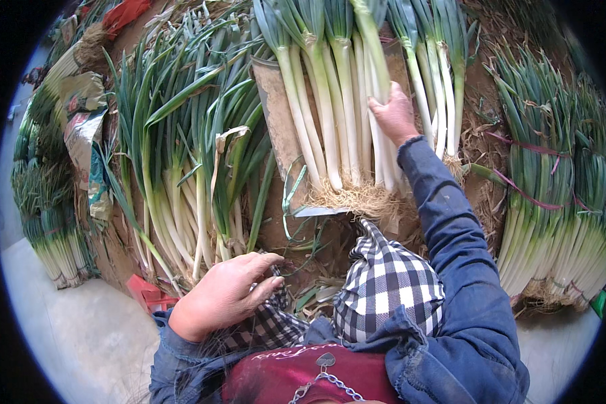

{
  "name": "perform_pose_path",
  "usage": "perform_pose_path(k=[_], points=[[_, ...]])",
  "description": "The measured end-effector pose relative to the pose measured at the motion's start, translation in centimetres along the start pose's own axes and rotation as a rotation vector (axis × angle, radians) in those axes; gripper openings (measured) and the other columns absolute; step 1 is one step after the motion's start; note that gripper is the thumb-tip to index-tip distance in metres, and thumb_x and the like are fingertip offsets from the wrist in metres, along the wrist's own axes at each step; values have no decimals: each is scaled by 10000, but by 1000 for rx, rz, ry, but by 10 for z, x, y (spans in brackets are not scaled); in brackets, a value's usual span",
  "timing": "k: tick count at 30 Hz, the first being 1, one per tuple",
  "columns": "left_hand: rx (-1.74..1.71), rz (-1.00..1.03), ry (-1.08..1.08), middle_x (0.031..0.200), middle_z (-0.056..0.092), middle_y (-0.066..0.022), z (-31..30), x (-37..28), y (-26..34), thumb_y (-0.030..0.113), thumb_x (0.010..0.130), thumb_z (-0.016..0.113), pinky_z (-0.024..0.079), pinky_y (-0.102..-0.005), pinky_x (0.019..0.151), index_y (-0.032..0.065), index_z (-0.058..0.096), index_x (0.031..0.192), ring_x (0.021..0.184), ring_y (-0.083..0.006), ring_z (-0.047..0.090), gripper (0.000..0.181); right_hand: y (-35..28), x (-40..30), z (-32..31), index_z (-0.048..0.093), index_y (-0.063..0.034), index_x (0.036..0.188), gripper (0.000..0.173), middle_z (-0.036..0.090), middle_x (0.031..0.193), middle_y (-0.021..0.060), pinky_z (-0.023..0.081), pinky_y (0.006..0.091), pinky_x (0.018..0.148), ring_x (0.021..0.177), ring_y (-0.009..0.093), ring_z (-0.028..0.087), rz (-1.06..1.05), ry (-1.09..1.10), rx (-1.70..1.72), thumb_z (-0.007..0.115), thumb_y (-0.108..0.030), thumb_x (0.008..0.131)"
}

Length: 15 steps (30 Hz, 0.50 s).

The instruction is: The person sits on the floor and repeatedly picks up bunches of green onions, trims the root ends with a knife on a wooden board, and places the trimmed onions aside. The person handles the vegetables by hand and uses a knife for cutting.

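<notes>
My right hand (398, 113) grips the pale stem of a large green onion (375, 55). It is over a row of trimmed green onions (343, 106), whose white stems and tangled roots (356, 199) lie on a worn, board-like tray (278, 116). My left hand (227, 293) hovers over or rests on my left knee, thumb apart from the fingers, with nothing seen in it. Just beyond it lies a loose heap of untrimmed green onions (182, 151) with bent leaves. Green twine (289, 197) hangs at the tray's left edge.
Tied bundles of green onions (540, 192) with pink bands stand at the right. More bundles (55, 237) and a torn printed sack (86, 136) are at the left. A few separate green onions (437, 86) lie right of the tray. Dry leaf scraps (477, 121) litter the ground.
</notes>
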State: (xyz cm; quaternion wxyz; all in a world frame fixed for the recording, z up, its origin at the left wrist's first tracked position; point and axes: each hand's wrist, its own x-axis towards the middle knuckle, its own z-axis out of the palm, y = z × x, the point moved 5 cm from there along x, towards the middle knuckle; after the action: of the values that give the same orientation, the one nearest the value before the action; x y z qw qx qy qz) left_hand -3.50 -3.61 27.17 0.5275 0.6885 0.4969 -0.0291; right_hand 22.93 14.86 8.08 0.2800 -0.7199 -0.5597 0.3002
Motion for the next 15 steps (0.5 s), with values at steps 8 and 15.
perform_pose_path(k=[8, 15], points=[[5, -103, -18, 952, 577, -194, -2, -12, -6, 145, 833, 548, 449, -343, 779, -23, 524, 1084, 897, -317, 569, 303, -20, 2, 38, 440, 32, 1156, 490, 474, 1042, 225, 425, 409, 840, 1005, 376, 497, -227, 122, 82, 589, -281, 809], [-14, -70, 21, 927, 577, -191, -6, -22, -13, 178, 829, 561, 462, -368, 731, 8, 520, 1071, 849, -345, 566, 299, 14, -9, 10, 403, 32, 1193, 542, 492, 1093, 244, 432, 431, 829, 988, 397, 514, -125, 236, -104, 515, -373, 851]])
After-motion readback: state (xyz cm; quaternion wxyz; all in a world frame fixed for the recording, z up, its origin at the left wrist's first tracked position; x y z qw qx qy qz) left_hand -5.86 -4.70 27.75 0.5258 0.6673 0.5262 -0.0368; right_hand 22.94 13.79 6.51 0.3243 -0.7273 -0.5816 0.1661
